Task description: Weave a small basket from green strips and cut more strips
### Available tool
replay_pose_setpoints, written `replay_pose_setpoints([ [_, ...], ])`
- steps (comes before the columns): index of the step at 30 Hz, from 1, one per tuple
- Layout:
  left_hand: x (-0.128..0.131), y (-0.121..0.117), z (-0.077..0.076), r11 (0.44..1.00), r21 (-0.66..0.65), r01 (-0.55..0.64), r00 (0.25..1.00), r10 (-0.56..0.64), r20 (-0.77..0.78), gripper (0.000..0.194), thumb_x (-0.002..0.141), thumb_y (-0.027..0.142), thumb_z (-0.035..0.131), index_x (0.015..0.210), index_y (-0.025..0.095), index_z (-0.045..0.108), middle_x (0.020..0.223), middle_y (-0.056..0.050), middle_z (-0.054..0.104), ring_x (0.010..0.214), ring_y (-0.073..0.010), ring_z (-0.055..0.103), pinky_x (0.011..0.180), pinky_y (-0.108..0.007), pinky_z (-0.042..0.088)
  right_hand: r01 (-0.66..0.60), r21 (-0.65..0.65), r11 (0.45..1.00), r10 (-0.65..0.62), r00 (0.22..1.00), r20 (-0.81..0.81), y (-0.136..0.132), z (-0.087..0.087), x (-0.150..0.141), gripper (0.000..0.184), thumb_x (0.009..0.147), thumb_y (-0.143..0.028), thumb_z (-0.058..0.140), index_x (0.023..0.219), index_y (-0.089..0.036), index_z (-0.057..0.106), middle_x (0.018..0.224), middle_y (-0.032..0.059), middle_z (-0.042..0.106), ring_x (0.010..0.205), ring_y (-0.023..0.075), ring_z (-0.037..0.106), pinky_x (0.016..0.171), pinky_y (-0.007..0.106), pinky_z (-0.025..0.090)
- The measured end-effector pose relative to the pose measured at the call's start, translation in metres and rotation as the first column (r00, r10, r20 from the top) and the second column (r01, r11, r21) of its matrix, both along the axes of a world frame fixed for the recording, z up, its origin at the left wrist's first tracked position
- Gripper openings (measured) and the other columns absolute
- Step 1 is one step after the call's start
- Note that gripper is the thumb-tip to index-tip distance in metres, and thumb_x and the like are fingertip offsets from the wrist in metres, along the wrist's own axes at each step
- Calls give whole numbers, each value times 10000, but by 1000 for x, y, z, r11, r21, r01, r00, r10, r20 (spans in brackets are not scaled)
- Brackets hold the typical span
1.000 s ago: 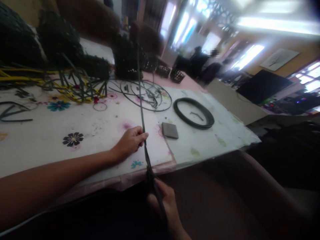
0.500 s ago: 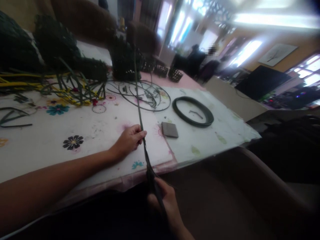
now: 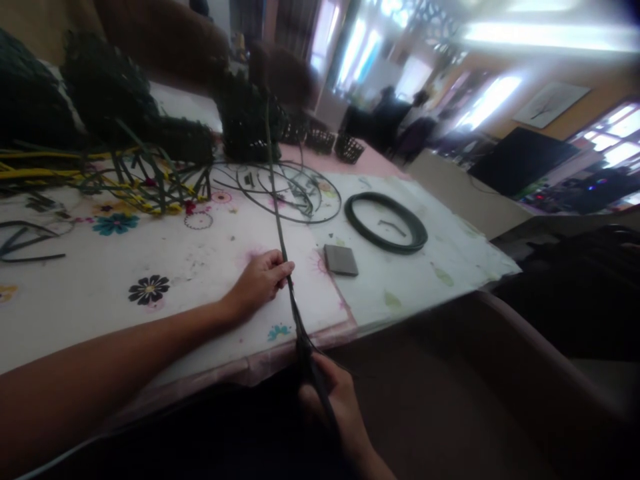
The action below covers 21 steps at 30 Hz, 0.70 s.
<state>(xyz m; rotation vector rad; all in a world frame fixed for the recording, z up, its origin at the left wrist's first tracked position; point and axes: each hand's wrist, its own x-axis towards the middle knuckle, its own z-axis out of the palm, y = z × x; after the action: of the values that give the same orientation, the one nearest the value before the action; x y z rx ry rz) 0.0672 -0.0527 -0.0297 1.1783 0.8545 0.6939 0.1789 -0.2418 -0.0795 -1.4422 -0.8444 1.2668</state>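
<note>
My left hand pinches a long dark green strip between thumb and fingers, just above the floral tablecloth. From there the strip rises away toward the dark baskets at the back. My right hand is closed around the handles of dark scissors, below the table's front edge. The blades point up along the strip and meet it just under my left fingers. A thin dark sliver curves off beside the blades toward my right hand. Part of the scissor handles is lost in shadow.
A coil of green strip and a grey square block lie to the right. Loose loops and a green-and-yellow woven piece lie behind. Dark baskets stand at the back; people sit far off.
Both hands stay nearly in place, with the scissors still at the strip. The dark sliver beside my right hand shows more plainly now. The view has shifted slightly.
</note>
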Motion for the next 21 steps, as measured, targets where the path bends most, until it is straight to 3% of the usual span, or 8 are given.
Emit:
replay_pose_setpoints([
  [7,-2,3,-1,1000,1,13,1000,-13,12,261,871,276,559,674,197,407,484,68,446,323,-23,279,343,-204,144,1,-70,998,-3,1000,-29,2,-1,-2,370,637,-356,711,920,-133,624,483,-77,463,352,58,377,336,157,326],
  [14,-1,-1,-3,997,33,69,997,-69,15,267,866,297,560,673,192,407,481,76,440,332,-25,294,349,-185,172,-40,-9,999,40,999,-9,7,9,0,374,677,-424,705,896,-136,612,490,-54,502,384,68,402,369,163,343],
  [21,-1,-1,-3,998,25,57,998,-58,40,263,871,278,555,673,194,404,472,81,430,328,-21,276,350,-185,168,-58,-27,998,57,998,-16,9,8,5,364,674,-403,697,904,-133,615,475,-50,524,361,81,440,358,166,341],
])
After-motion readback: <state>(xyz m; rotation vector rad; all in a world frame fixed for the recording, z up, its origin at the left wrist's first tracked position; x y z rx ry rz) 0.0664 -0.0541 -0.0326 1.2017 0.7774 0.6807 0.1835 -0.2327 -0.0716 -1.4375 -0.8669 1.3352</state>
